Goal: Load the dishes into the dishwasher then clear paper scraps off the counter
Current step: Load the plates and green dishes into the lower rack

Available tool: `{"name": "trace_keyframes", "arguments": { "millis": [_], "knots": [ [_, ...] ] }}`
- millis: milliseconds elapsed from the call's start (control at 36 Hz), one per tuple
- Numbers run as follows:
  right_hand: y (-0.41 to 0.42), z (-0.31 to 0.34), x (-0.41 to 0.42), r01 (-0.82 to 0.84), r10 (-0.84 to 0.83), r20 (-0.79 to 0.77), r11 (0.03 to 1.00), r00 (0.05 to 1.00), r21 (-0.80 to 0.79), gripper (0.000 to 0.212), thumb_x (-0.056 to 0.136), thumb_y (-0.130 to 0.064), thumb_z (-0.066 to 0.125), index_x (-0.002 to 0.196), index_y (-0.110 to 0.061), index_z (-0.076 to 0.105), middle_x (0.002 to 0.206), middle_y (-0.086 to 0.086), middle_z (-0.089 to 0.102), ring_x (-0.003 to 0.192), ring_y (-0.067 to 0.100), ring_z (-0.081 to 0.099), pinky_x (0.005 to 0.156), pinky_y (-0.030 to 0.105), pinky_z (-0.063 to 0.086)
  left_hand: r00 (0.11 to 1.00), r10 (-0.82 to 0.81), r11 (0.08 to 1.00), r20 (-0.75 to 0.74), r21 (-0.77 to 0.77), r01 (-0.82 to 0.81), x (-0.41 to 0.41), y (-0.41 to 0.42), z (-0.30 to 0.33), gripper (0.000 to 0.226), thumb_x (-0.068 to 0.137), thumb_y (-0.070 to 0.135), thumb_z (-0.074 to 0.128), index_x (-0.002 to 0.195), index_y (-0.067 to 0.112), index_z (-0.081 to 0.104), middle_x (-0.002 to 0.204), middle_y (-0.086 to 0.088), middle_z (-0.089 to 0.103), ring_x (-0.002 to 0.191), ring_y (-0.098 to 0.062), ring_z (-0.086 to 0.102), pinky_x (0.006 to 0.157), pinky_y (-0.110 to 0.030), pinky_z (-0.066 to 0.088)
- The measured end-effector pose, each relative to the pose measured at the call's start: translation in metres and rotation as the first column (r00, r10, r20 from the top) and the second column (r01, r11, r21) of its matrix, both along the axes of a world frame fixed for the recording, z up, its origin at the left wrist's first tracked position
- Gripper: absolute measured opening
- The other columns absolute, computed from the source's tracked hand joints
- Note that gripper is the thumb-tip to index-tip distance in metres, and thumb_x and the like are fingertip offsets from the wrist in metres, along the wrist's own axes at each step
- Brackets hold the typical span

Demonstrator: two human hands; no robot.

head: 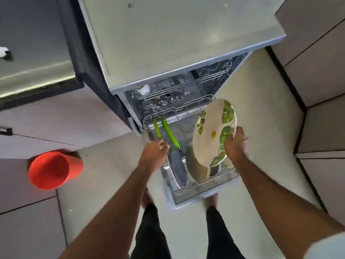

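2 hands were working at once over the pulled-out lower rack [196,186] of the dishwasher [168,58]. Right hand [234,144] had fingers curled round the lower rim of the leaf-patterned plate [211,131], thumb side hidden behind it; plate was tilted near upright above the rack's right side, probably so it could drop edge-first into a tine slot. Yellow speck on the plate face, likely food residue

Left hand [155,148] was pinching the near end of the green tongs [164,129], which angled away over the rack's far-left part; exact finger layout was blurred, so the pinch is a judgement. Tongs looked held low and flat to lay them along the wires rather than stand them up

2 items were already racked on edge: a dark plate [178,169] and a tan plate [197,171], side by side, just beside where the patterned plate was heading. Upper rack [173,94] held something white [144,88] at far left, too small to identify

Red cup [50,170] sat on the counter edge [112,165] at left, apparently not yet loaded. White scrap [4,51] on the grey surface at far left, so loading was mid-way and paper clearing not yet begun
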State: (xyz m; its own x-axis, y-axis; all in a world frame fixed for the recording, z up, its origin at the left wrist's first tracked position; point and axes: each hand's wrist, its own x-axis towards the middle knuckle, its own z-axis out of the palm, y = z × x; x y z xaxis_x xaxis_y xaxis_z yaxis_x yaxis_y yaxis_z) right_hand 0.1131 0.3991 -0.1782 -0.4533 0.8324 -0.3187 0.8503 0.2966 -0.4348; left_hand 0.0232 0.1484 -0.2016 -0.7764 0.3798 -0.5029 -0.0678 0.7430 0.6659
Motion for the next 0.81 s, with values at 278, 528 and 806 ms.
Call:
{"name": "trace_keyframes", "arguments": {
  "millis": [278, 528, 806],
  "knots": [
    [0.077, -0.099, -0.061, -0.255, 0.254, -0.021, 0.966, 0.967, -0.054, 0.031, 0.101, -0.021, 0.05, 0.129, -0.007, 0.052, 0.113, 0.027, 0.065, 0.099, 0.044, 0.065, 0.07, 0.036, 0.044, 0.997, 0.043, 0.992, -0.07, -0.118, -0.051, -0.019, 0.084, -0.089, 0.018, 0.098, 0.023, 0.057, 0.087, 0.011, 0.063, 0.093, -0.016, 0.073, 0.086, -0.033, 0.069, 0.076, -0.037, 0.053],
    [0.108, -0.168, -0.085, -0.285, 0.283, -0.042, 0.956, 0.958, -0.062, 0.03, 0.104, -0.017, 0.043, 0.132, -0.011, 0.05, 0.119, 0.016, 0.067, 0.085, 0.027, 0.06, 0.059, 0.018, 0.041, 0.997, 0.009, 0.996, -0.076, -0.082, -0.015, -0.035, 0.134, -0.161, 0.016, 0.1, 0.022, 0.058, 0.106, 0.01, 0.066, 0.106, -0.005, 0.071, 0.095, -0.019, 0.067, 0.085, -0.031, 0.052],
    [0.116, -0.186, -0.107, -0.398, 0.391, -0.105, 0.915, 0.914, -0.057, 0.031, 0.1, -0.018, 0.054, 0.129, -0.008, 0.051, 0.112, 0.018, 0.069, 0.092, 0.036, 0.069, 0.07, 0.032, 0.052, 0.997, 0.004, 0.996, -0.081, -0.085, -0.011, -0.045, 0.151, -0.193, 0.019, 0.1, 0.021, 0.06, 0.108, 0.006, 0.066, 0.11, -0.01, 0.072, 0.094, -0.017, 0.065, 0.079, -0.024, 0.044]
  ]
}}
